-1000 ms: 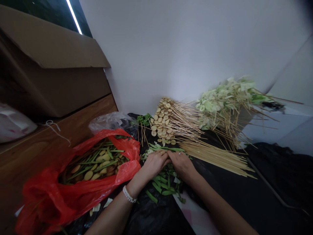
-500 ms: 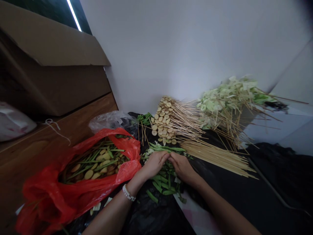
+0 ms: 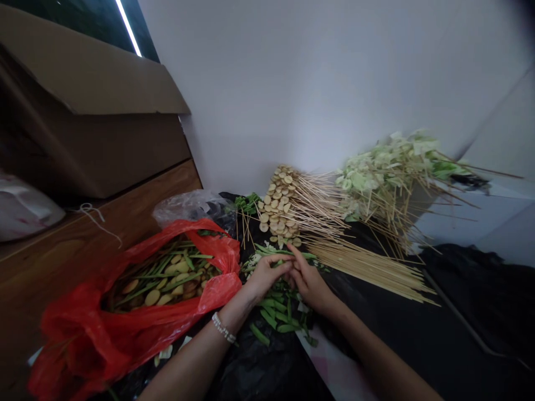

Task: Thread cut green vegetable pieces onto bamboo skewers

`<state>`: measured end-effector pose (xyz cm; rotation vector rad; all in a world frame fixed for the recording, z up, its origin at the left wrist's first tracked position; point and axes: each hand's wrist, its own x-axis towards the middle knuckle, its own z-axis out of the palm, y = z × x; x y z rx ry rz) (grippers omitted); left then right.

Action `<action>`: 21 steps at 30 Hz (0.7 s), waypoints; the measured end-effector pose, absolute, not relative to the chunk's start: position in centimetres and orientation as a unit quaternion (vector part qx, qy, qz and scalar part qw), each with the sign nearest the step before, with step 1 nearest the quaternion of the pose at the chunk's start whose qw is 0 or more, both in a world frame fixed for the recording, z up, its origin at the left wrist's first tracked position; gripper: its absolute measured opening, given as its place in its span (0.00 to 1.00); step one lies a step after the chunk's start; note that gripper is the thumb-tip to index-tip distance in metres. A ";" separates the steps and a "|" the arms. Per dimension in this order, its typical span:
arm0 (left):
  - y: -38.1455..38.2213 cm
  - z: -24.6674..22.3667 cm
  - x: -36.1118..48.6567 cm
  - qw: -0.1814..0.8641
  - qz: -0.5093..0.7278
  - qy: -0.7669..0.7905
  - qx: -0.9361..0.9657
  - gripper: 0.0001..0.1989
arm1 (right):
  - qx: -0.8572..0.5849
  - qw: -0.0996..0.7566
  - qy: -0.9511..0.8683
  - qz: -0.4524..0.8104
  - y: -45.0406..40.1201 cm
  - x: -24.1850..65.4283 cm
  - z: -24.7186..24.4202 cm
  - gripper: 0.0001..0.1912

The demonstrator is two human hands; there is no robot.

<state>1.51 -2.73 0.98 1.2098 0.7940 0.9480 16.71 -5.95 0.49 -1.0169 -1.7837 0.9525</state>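
Observation:
My left hand [image 3: 267, 274], with a beaded bracelet on its wrist, has its thumb and fingers pinched together above the green bean pieces [image 3: 280, 313]. Touching it at the fingertips is my right hand [image 3: 310, 283], its index finger raised and its other fingers curled. Anything between the fingers is too small to make out. Behind the hands stand stacked skewers of round potato slices [image 3: 279, 205]. Loose bare skewers [image 3: 376, 267] lie to the right of my right hand.
On the left a red plastic bag [image 3: 142, 328] holds potato slices and green stalks. Cabbage skewers [image 3: 388, 161] are heaped at the back right. A clear bag [image 3: 188, 205] and skewered green leaves [image 3: 248, 203] lie behind. A cardboard box [image 3: 129, 145] stands at the back left.
My right index finger has lifted and stretched forward, and the fingers of my left hand have spread slightly from its thumb. Both hands remain together over the beans.

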 end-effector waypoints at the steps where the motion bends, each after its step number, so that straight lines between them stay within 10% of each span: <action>1: -2.7 0.9 1.5 0.663 0.425 0.342 0.513 0.17 | -0.404 0.419 -0.716 0.386 -5.9 16.9 0.7 0.33; 7: -1.4 1.0 0.6 0.769 0.484 0.295 0.295 0.14 | -0.509 0.391 -0.719 0.266 -4.0 21.0 1.8 0.10; 14: -0.8 1.5 -0.3 0.829 0.469 0.277 0.130 0.12 | -0.607 0.111 -0.779 0.111 -4.2 21.9 1.0 0.06; 21: -0.7 1.6 -0.8 0.864 0.435 0.206 0.148 0.14 | -0.581 0.089 -0.802 0.105 -4.5 20.7 1.0 0.07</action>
